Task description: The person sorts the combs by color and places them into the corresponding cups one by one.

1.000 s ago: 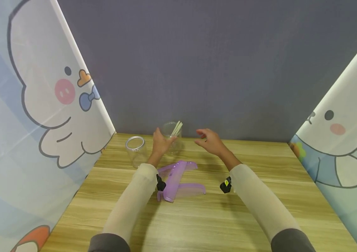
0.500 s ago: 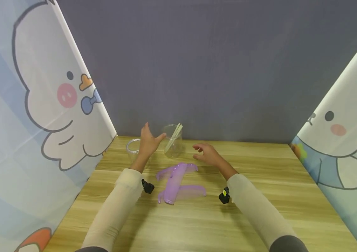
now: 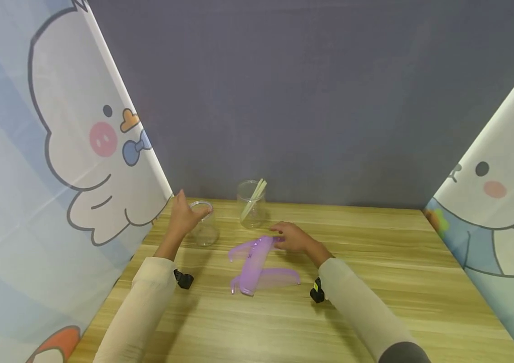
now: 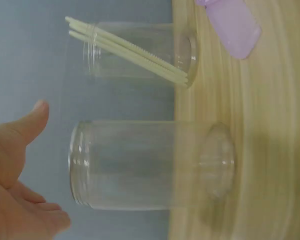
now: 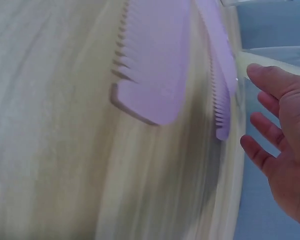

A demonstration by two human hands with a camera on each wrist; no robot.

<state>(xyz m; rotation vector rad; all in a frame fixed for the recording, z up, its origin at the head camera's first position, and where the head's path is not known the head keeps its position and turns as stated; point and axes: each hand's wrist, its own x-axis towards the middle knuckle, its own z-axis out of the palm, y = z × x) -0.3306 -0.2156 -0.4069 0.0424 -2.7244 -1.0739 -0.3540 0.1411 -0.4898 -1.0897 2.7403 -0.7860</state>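
My left hand (image 3: pixel 183 217) is at the rim of a clear jar (image 3: pixel 206 234) on the left of the table. In the left wrist view its thumb and fingers (image 4: pixel 40 117) are spread and apart from the jar (image 4: pixel 135 165). My right hand (image 3: pixel 294 237) hovers by the far right end of a pile of purple combs (image 3: pixel 255 267), partly covering that end. The right wrist view has its fingers loosely bent, with nothing held, and comb teeth (image 5: pixel 221 107) showing beyond. One comb lies diagonally across the others.
A second clear jar (image 3: pixel 245 209) stands behind the combs with several pale thin sticks (image 3: pixel 254 197) leaning in it. A grey wall (image 3: pixel 311 101) closes the table's back edge. Cartoon-printed panels (image 3: pixel 102 201) flank both sides of the wooden table (image 3: pixel 365 262).
My left hand has moved left, away from the jar with sticks, to the other jar. The right hand has come down and toward me, to the combs. Jars and combs stay put.
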